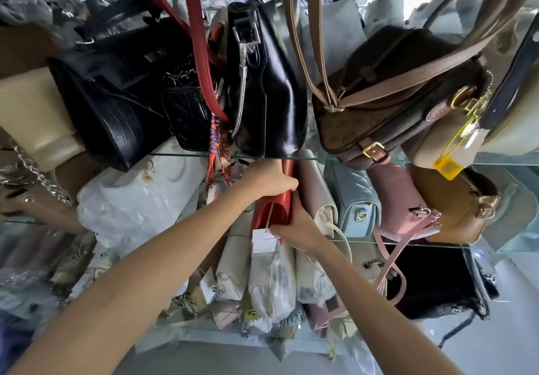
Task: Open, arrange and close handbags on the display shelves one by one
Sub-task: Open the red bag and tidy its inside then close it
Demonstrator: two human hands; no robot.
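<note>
The red handbag (275,199) looks like smooth leather with a soft sheen, a white paper tag (264,242) hanging from it. Above it, the black bag (271,91) is highly glossy, with a bright metal chain (241,97). The black bag toward the shelf's left edge (113,106) has an embossed, scaly grain. The shelf (364,159) is clear glass. Several bags below sit in crinkled clear plastic wrap (271,284). A yellow plastic tag (447,166) looks matt.

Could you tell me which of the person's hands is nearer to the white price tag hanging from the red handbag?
Right. The right hand sits at the white price tag, beside it, while the left hand grips the red handbag higher up.
</note>
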